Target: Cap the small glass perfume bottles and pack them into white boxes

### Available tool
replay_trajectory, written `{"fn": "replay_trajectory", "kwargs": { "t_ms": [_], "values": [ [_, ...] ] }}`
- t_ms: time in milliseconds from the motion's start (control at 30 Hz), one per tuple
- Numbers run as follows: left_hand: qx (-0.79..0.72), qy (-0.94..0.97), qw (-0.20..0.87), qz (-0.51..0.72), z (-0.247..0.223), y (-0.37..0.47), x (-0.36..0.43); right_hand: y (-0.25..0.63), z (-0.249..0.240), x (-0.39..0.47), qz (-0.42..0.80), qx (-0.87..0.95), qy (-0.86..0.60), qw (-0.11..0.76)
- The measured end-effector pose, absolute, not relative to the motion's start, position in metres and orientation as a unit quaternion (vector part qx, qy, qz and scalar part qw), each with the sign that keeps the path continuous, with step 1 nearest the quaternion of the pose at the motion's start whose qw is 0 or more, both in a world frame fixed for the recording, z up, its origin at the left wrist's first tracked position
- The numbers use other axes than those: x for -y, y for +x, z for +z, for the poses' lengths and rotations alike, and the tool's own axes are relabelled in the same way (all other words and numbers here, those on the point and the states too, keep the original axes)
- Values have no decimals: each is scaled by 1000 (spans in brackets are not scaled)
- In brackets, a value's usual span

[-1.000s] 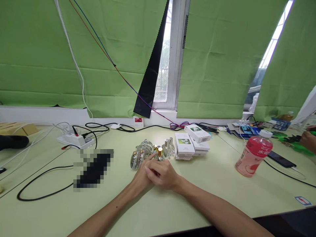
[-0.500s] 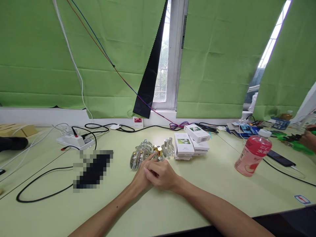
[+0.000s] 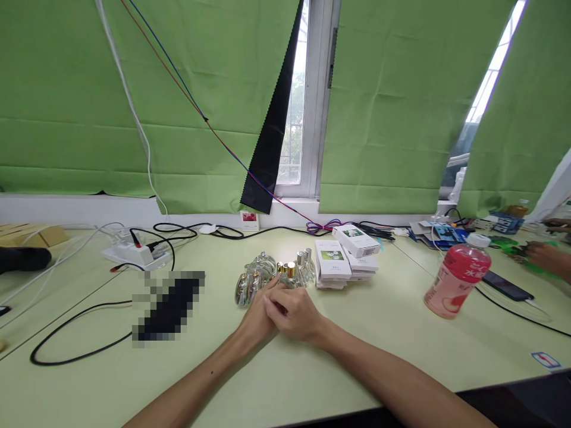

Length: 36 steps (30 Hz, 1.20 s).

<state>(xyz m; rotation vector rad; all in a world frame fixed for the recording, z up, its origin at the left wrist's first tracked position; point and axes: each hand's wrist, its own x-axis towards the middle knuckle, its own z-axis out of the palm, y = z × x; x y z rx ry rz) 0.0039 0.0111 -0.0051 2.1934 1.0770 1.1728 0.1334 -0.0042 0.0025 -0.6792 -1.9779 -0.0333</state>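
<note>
My left hand (image 3: 254, 318) and my right hand (image 3: 295, 313) rest pressed together on the pale green table (image 3: 383, 333). The right fingers lie over the left ones. Both close around the base of a small glass bottle with a gold cap (image 3: 290, 271), which stands just beyond my knuckles. It sits at the front of a cluster of several small glass bottles (image 3: 259, 270) with gold and silver caps. How each finger grips the glass is hidden. A stack of white boxes (image 3: 345, 260) lies just right of the cluster.
A pink drink bottle (image 3: 458, 276) stands to the right, with a dark phone (image 3: 508, 287) and cable behind it. Another person's hands (image 3: 546, 257) work at the far right edge. A white power strip (image 3: 136, 252), black cables (image 3: 66, 333) and a blurred dark object (image 3: 169, 306) lie to the left.
The gold-capped bottle has shifted slightly up and away from me between my fingers. My hands stay pressed together in the same spot. The other person's hands at the far right have moved.
</note>
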Motion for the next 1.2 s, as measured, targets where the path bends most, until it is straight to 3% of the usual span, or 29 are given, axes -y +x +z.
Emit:
{"fn": "replay_trajectory", "kwargs": {
  "t_ms": [300, 1200],
  "values": [
    [-403, 827, 143, 366, 6, 9, -3, 138, 3, -2, -36, 778, -341, 526],
    [-406, 820, 170, 367, -1, 5, -8, 143, -2, -8, -87, 767, -436, 463]
  ]
}}
